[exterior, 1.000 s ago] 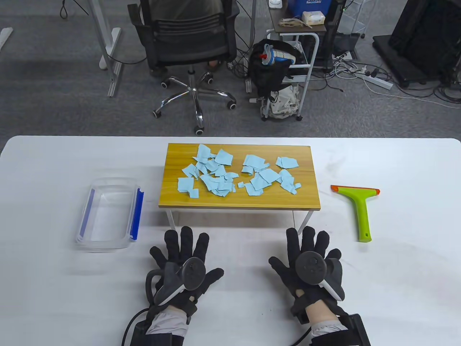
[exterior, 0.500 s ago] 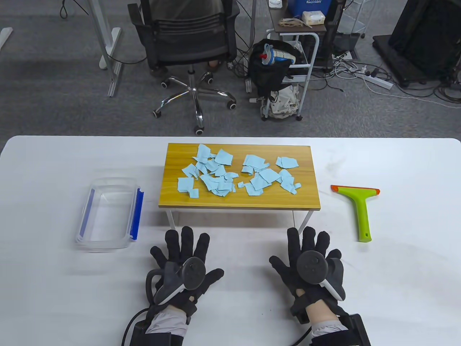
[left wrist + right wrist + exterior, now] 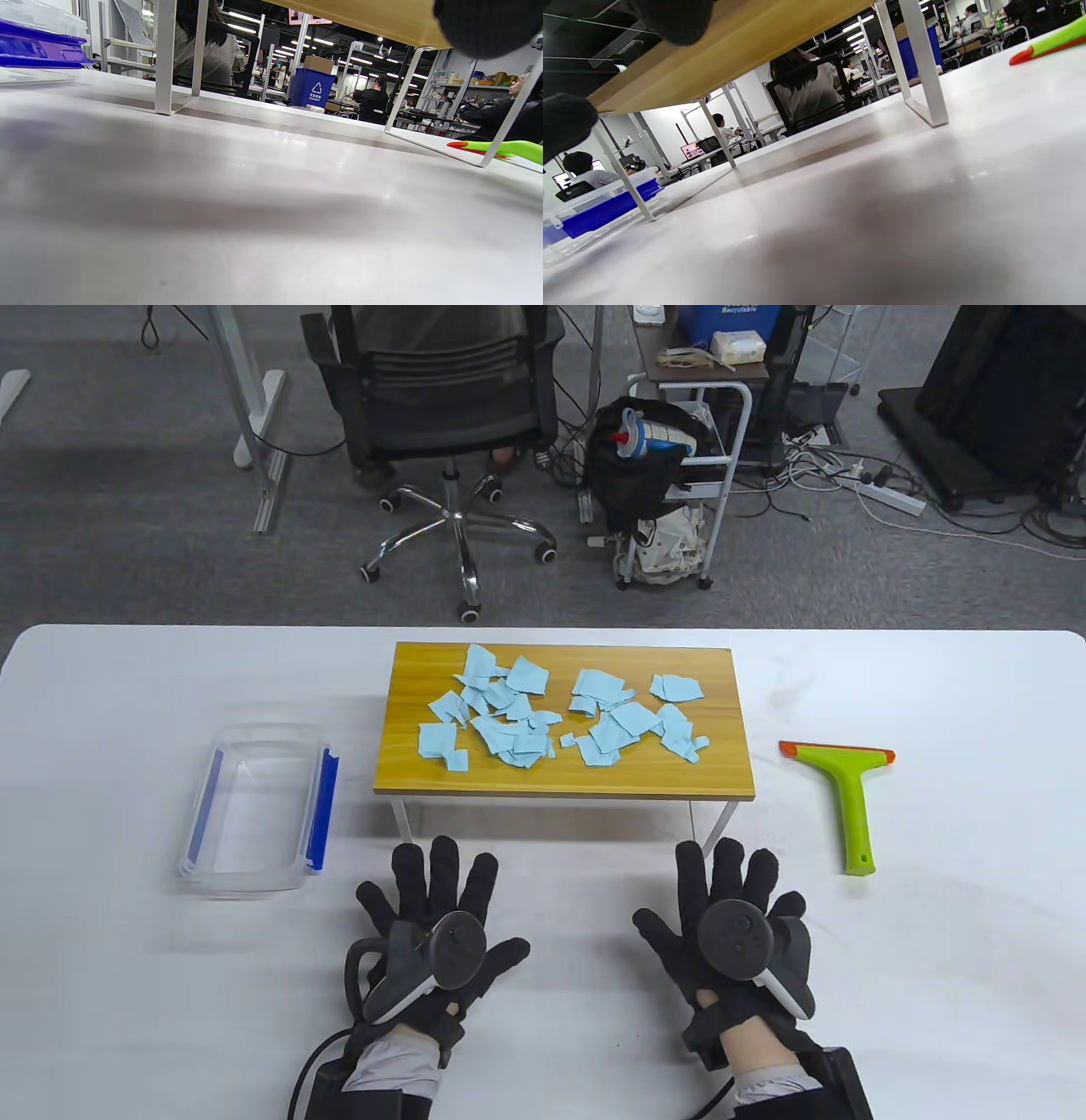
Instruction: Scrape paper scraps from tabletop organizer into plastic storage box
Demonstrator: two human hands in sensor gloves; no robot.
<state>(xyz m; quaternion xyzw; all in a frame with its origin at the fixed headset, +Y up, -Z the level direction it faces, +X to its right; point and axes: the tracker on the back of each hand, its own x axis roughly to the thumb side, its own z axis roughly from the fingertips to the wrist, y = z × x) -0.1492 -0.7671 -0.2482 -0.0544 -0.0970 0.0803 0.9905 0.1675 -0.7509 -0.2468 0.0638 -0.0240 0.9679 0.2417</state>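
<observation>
Several light blue paper scraps point(image 3: 543, 717) lie spread on a small wooden tabletop organizer point(image 3: 407, 763) on white legs at the table's middle. A clear plastic storage box point(image 3: 254, 861) with blue clips stands to its left, also in the left wrist view point(image 3: 38, 46) and right wrist view point(image 3: 598, 207). A green scraper point(image 3: 848, 789) with an orange blade lies to the right, also in the left wrist view point(image 3: 509, 149) and right wrist view point(image 3: 1048, 44). My left hand point(image 3: 433, 916) and right hand point(image 3: 730, 916) rest flat on the table with fingers spread, in front of the organizer, holding nothing.
The white table point(image 3: 110, 984) ends at a far edge behind the organizer. An office chair point(image 3: 441, 415) and a small cart point(image 3: 679, 475) stand on the floor beyond. The organizer's white legs point(image 3: 165, 59) stand close ahead of both hands.
</observation>
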